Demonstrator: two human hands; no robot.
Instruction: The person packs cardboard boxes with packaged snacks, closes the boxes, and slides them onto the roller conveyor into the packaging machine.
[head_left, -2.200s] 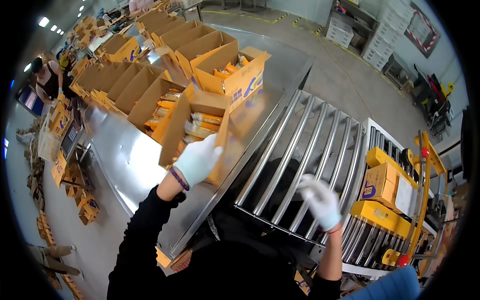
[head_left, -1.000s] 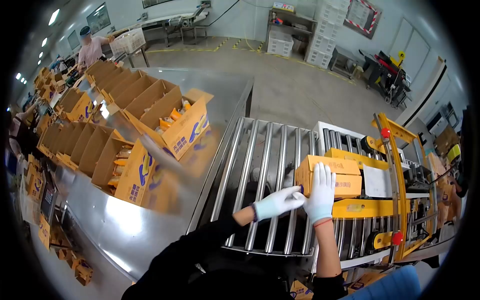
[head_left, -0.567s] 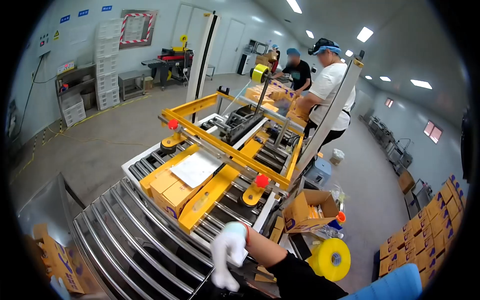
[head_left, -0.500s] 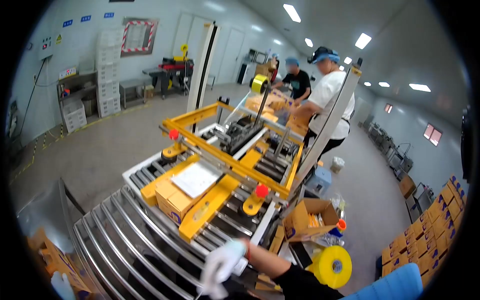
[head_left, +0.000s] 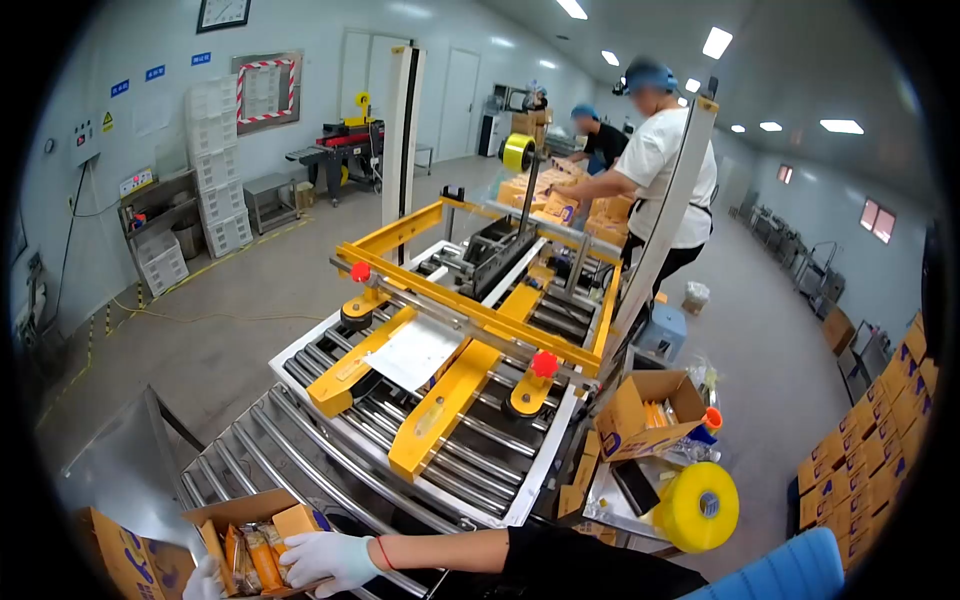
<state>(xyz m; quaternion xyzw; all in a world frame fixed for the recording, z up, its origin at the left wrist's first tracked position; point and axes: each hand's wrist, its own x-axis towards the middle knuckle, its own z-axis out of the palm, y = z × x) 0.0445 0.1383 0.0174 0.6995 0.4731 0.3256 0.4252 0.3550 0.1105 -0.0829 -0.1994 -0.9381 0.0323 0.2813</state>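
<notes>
At the lower left, an open carton (head_left: 208, 540) of orange-wrapped packets (head_left: 262, 556) stands at the near end of the curved rollers (head_left: 318, 462). My right hand (head_left: 328, 560), in a white glove, holds its right side, with the fingers over the edge by the packets. My left hand (head_left: 204, 580), also gloved, is at the carton's left side, mostly cut off by the dark edge of the view; its fingers are hard to make out. Another carton (head_left: 125, 555) stands to the left on the metal table (head_left: 130, 475).
Ahead stands a sealing machine (head_left: 440, 420) with yellow guides and red knobs. On the right are a yellow tape roll (head_left: 700, 505), an open carton (head_left: 650, 412) and stacked cartons (head_left: 870, 440). Two people (head_left: 665, 180) work beyond the machine.
The carton between the yellow guides has gone from its place at their near end. My right hand has moved left onto the open carton, which has come into view. The view has shifted slightly.
</notes>
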